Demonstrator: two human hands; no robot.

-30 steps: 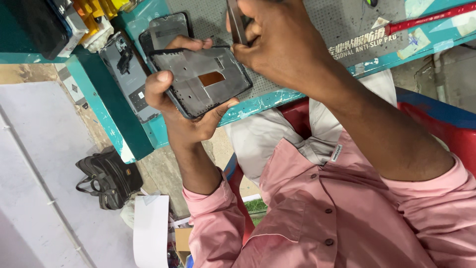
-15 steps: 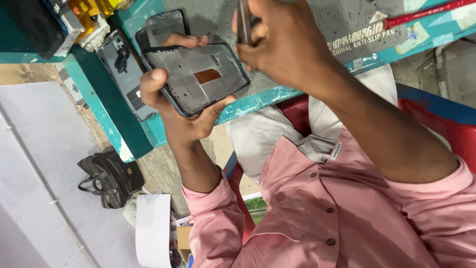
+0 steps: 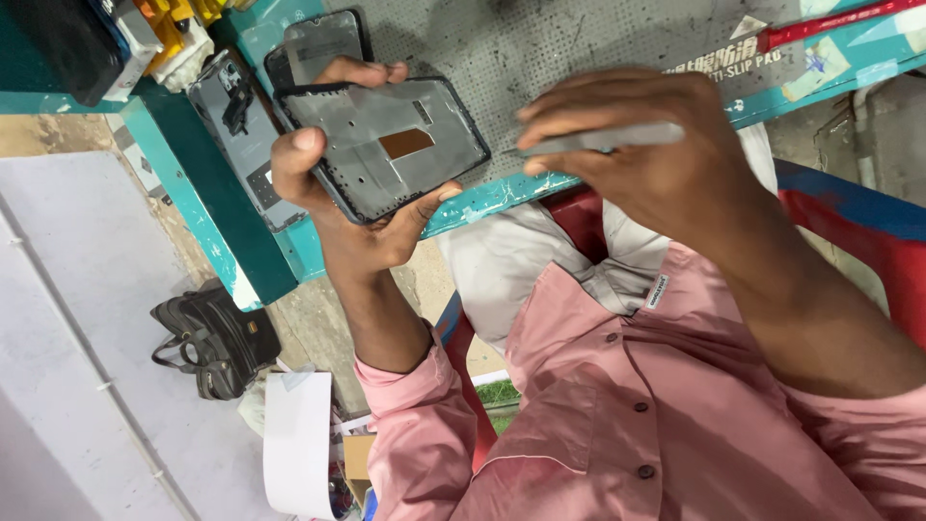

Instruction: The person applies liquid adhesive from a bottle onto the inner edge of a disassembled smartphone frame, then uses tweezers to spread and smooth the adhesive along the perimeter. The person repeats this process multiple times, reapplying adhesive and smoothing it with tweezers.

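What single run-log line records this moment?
left hand: holds phone frame | right hand: holds grey tool beside frame | below: grey work mat

Single head-worn view, looking steeply down and rolled sideways (bench edge runs diagonally), close over the left hand, right hand, teal workbench and lap.
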